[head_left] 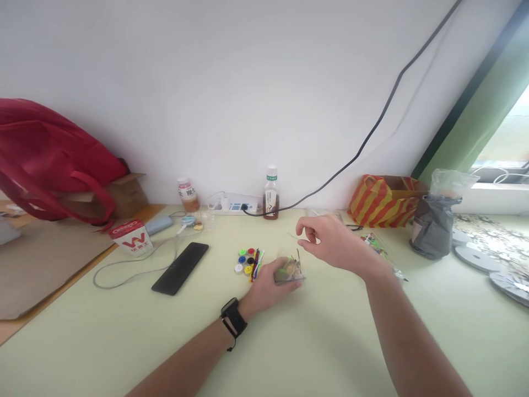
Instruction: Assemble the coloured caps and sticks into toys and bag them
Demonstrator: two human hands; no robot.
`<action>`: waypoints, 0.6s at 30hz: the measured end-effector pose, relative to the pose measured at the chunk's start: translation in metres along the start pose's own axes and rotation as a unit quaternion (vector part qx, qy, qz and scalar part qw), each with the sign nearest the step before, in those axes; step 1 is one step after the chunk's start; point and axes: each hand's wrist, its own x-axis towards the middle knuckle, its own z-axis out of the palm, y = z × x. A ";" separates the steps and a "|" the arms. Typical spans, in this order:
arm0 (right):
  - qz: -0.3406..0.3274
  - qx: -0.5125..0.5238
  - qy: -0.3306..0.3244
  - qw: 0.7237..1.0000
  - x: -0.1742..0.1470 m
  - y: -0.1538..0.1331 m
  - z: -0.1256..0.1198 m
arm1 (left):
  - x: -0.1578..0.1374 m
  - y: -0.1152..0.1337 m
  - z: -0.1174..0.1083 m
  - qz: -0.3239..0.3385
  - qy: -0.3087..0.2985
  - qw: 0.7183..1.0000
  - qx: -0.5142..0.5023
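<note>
My left hand [266, 284] is wrapped around a small clear plastic container [291, 271], tilted low over the table, with mixed coloured bits inside and a dark thin strip poking out of its top. To the right and slightly higher, my right hand [326, 240] is raised with thumb and forefinger curled toward each other. A thin pale strand [291, 236] seems to stick out from its fingertips, too faint to name. Just left of the container lie round coloured caps [242, 259] in rows, beside a bundle of coloured thin strips [257, 263].
Left of the caps lie a black phone [181, 268] and a looping grey cable [124, 286]. A bottle [271, 196] and a power strip [235, 205] stand by the wall. On the right are a clear bag of coloured pieces [374, 242], a striped bag [380, 201] and grey discs [477, 258].
</note>
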 end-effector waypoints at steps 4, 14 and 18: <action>-0.009 0.012 0.009 1.000 0.002 0.000 -0.003 | 0.000 0.004 -0.002 0.017 -0.007 0.999 -0.041; 0.095 0.063 0.313 0.943 -0.079 -0.066 -0.018 | 0.000 0.003 -0.004 -0.005 -0.005 0.998 -0.058; 0.075 0.174 0.275 0.943 -0.124 -0.091 0.030 | 0.001 -0.006 -0.001 -0.003 -0.005 0.997 -0.076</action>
